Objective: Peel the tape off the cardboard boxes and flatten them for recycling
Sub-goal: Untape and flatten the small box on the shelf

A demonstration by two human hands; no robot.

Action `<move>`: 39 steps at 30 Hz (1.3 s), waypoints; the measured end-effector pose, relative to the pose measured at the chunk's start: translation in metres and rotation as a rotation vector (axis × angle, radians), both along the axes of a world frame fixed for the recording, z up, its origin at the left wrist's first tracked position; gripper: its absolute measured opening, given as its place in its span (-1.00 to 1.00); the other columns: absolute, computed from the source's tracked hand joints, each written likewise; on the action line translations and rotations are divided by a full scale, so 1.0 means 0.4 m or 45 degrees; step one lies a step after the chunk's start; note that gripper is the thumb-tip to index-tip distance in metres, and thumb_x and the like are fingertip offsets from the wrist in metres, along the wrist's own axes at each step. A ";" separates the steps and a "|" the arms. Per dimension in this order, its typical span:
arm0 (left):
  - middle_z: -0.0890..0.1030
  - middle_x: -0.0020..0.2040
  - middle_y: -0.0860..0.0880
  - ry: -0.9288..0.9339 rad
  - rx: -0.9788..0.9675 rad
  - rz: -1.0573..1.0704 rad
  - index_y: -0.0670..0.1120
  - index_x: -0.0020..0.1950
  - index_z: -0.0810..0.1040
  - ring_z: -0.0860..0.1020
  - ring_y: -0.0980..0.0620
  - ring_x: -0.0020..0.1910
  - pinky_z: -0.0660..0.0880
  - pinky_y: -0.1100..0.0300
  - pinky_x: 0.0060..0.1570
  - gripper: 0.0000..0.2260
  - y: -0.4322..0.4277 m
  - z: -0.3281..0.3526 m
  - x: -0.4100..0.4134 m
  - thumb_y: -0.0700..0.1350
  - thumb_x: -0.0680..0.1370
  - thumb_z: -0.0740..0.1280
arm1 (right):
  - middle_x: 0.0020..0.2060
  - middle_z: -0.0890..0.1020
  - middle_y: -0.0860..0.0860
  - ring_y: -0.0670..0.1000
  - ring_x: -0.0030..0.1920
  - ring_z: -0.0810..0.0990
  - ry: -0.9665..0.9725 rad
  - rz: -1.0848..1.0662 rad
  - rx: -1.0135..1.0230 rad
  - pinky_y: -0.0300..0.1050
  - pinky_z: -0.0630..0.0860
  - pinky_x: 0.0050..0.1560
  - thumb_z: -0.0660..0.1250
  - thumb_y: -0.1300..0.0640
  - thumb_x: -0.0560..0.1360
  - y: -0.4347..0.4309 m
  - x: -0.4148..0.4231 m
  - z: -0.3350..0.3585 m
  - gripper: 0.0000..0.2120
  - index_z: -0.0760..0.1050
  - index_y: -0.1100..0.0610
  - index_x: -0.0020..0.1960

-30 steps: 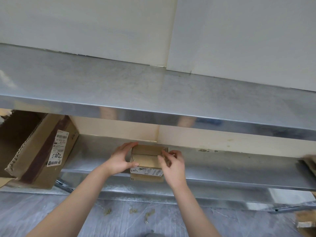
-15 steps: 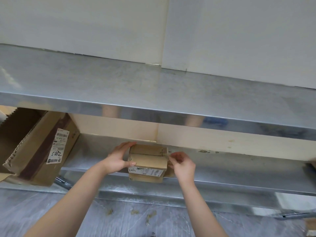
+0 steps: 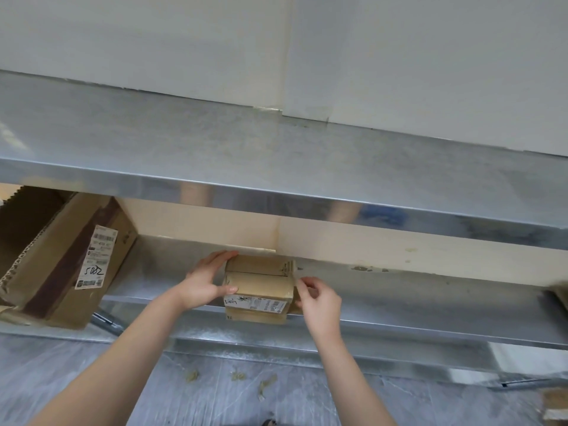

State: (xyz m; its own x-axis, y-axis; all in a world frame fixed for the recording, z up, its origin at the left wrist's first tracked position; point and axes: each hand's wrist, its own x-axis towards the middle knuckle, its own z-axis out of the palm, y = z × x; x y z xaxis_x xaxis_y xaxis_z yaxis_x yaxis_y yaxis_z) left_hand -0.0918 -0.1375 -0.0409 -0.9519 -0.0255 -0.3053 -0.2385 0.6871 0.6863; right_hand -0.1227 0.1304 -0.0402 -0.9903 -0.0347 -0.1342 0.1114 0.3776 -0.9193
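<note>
Currently the small cardboard box [image 3: 259, 287] sits at the front edge of the lower metal shelf [image 3: 430, 302], roughly at its middle, under the steel desk [image 3: 276, 155]. Its top seam runs left to right. A white printed label [image 3: 255, 302] with handwritten marks covers the upper part of its front face.

Left hand [image 3: 204, 282]: I hold the box by its left side. The fingers [image 3: 219, 258] lie close together and nearly straight along the left top edge, reaching toward the rear corner. The thumb presses flat on the front face, just above the label. The box's left wall lies between thumb and fingers.

Right hand [image 3: 319, 299]: it is at the box's right side, near the upper front corner. The thumb and the fingers [image 3: 302, 282] are curled and pinched together, with their tips touching the right top edge. I cannot tell whether they pinch tape or cardboard, since the tips hide the spot. A brown piece shows just behind this hand, beside the right wall.

Surroundings: a large cardboard box [image 3: 61, 262] lies tilted at the left end of the same shelf, well apart from the small one, its open end to the left. It bears a white shipping label [image 3: 96, 256] with handwritten digits. Small scraps [image 3: 236, 376] lie on the grey floor [image 3: 184, 401] below the shelf. A pale wall [image 3: 430, 56] rises behind the desk.
</note>
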 end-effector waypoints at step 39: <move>0.21 0.49 0.07 0.034 0.089 0.035 0.30 0.41 0.16 0.18 0.02 0.47 0.12 0.00 0.48 -0.36 0.022 0.025 0.010 -0.02 0.49 0.45 | -0.23 0.67 -0.08 -0.11 -0.19 0.67 -0.201 0.123 -0.014 -0.08 0.66 -0.12 0.54 0.05 0.41 0.041 0.033 -0.053 -0.86 0.60 0.02 -0.13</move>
